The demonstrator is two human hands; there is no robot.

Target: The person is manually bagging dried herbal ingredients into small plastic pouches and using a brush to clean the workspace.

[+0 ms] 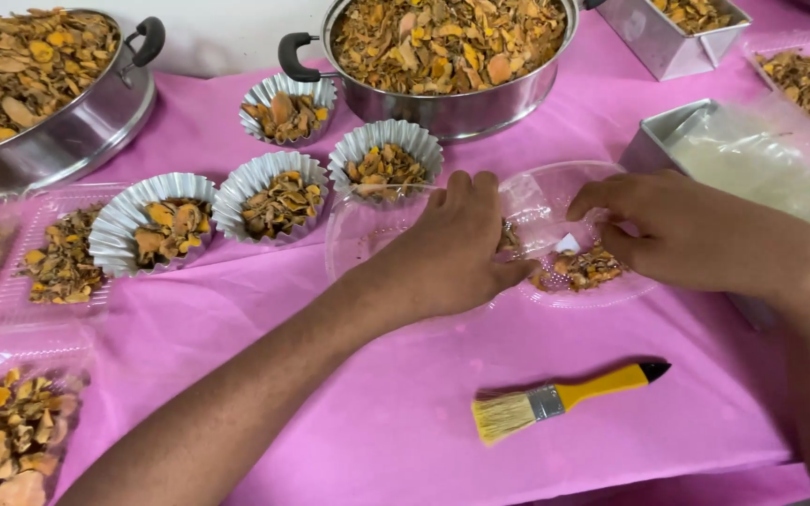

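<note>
- Clear plastic clamshell container (pixel 555 201) is lying open on the pink tablecloth (pixel 405 403), holding dried orange-brown chips (pixel 581 269).
- Left hand (pixel 447 253) is gripping its hinge area.
- Right hand (pixel 686 230) is pinching a small white packet (pixel 567 244) inside.
- Yellow-handled brush (pixel 564 398) is lying nearby.

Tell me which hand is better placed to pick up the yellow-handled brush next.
Probably the right hand: the brush lies below it, its black-tipped handle end pointing to that side. The left hand rests on the clear plastic container of dried pieces, seemingly steadying it.
</note>
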